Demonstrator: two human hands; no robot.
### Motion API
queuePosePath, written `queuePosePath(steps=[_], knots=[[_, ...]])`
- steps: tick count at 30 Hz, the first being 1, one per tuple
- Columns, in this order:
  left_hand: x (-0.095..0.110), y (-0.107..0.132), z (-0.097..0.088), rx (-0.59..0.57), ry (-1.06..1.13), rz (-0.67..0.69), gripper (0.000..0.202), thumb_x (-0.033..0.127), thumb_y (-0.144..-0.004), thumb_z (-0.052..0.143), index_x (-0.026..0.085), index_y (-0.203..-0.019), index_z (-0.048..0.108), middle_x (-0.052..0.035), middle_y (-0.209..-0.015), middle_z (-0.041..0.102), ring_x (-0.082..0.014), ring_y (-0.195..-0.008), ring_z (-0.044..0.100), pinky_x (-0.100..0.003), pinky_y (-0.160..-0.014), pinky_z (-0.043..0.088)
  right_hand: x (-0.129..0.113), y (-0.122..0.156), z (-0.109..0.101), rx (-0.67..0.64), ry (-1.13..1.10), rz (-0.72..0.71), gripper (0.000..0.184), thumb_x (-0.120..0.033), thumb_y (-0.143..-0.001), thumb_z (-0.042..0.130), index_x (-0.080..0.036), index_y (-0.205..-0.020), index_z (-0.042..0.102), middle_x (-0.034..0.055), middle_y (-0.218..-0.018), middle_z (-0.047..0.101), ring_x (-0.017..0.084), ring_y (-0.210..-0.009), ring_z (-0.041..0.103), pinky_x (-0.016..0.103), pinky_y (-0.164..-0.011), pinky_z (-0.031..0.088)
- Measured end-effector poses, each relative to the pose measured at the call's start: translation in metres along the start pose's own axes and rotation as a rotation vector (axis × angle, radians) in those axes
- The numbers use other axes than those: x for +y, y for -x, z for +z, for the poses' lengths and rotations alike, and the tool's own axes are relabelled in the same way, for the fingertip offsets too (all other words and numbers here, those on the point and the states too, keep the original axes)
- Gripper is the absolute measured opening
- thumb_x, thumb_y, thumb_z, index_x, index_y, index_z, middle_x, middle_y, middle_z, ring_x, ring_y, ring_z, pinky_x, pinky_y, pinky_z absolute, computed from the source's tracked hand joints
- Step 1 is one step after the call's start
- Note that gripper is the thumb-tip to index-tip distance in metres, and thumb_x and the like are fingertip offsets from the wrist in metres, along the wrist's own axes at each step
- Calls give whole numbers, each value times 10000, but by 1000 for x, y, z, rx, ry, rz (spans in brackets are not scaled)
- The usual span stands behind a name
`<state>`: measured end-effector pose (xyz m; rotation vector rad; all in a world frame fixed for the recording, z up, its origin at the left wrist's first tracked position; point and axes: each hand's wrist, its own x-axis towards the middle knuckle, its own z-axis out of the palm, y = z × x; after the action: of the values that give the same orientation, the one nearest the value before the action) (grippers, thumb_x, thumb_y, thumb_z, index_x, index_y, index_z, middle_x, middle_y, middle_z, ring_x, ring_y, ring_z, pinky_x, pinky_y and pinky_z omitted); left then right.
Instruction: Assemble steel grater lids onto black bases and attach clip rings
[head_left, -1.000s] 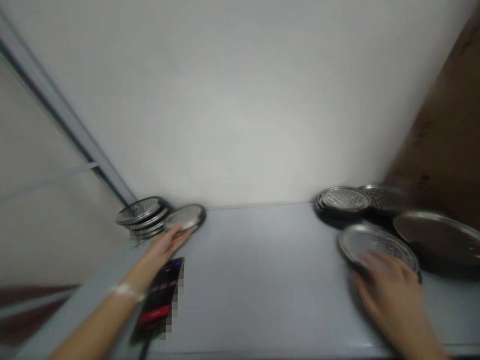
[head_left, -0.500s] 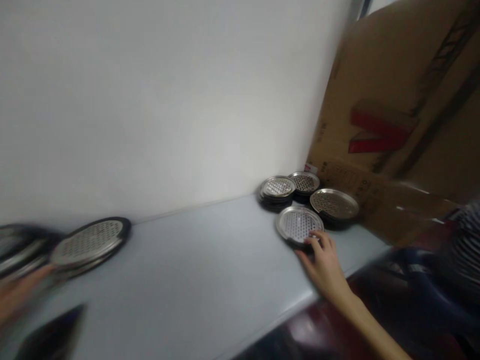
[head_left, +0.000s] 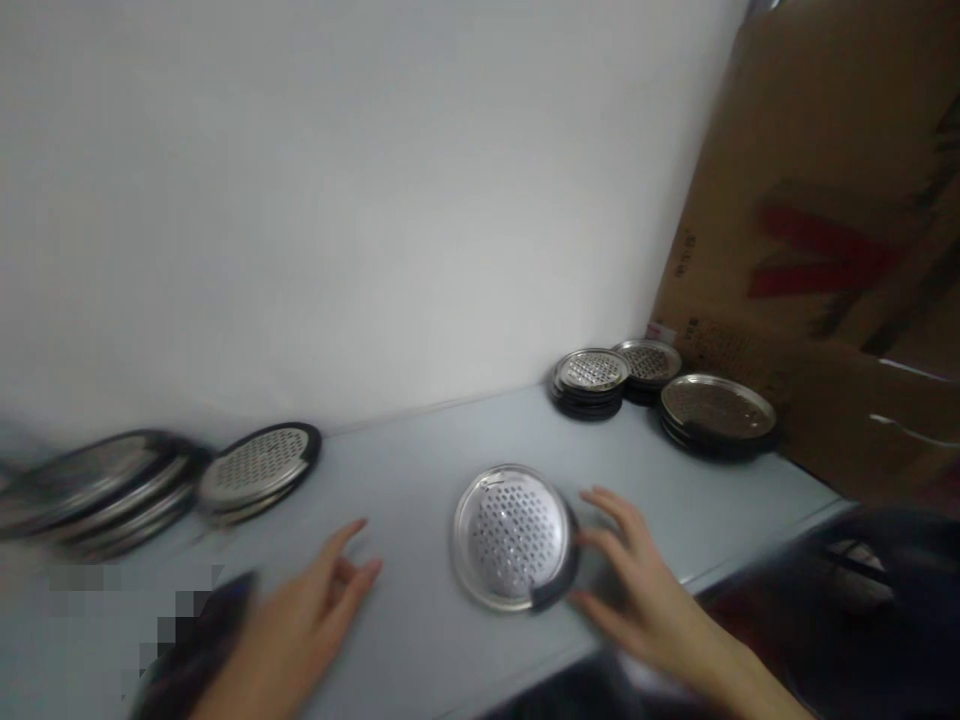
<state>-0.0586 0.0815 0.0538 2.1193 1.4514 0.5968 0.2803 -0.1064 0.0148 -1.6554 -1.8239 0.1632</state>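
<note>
The disc (head_left: 510, 545) is showing against the table (head_left: 390, 490) near six o'clock in view, the right hand (head_left: 645, 600) is curving parted fingers at its three o'clock, grip impossible to tell, and the left hand (head_left: 300, 620) is hovering empty, half-open, toward eight o'clock.

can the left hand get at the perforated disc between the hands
Probably yes: the left hand is open, nothing shows between it and the perforated disc, and the right hand is at the opposite edge.
</note>
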Motion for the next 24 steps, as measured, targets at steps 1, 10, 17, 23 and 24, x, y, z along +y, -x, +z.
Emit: queuePosePath(steps=[1, 10, 17, 23, 24], knots=[[6, 6, 11, -85, 54, -16, 657, 648, -827, 535, 230, -1332, 588, -9, -741, 734, -245, -679, 721, -316, -646, 543, -4, -1, 2, -21, -18, 5, 406, -199, -889, 660, -255, -1264, 515, 134, -1564, 275, 329, -1499, 229, 599, -1192, 329], [25, 17, 76, -337, 516, -131, 801, 657, -855, 553, 154, -1448, 359, 14, -721, 663, -188, -521, 647, -293, -490, 518, -22, -16, 16, -184, -154, -101, 367, -141, -877, 638, -237, -1213, 527, 125, -1493, 388, 286, -1469, 291, 489, -1208, 345], [12, 12, 57, -317, 485, -167, 767, 659, -803, 585, 139, -1349, 443, 33, -623, 640, -185, -453, 597, -286, -454, 472, -18, -14, 21, -164, -141, -54, 353, -217, -922, 637, -252, -1259, 537, 129, -1491, 413, 278, -1430, 371, 477, -1179, 388], [-15, 14, 9, -240, 335, -274, 699, 681, -681, 620, 183, -1171, 604, 8, -582, 669, -218, -451, 616, -301, -457, 470, -22, -21, 15, -127, -36, -7, 372, -328, -881, 715, -263, -1225, 589, 120, -1457, 504, 317, -1356, 459, 503, -1118, 441], [-20, 15, 3, -224, 292, -279, 667, 669, -683, 612, 189, -1146, 624, 6, -561, 667, -228, -457, 625, -304, -461, 478, -20, -22, 13, -117, -8, 1, 395, -358, -864, 737, -265, -1221, 598, 120, -1460, 509, 332, -1355, 456, 521, -1109, 442]])
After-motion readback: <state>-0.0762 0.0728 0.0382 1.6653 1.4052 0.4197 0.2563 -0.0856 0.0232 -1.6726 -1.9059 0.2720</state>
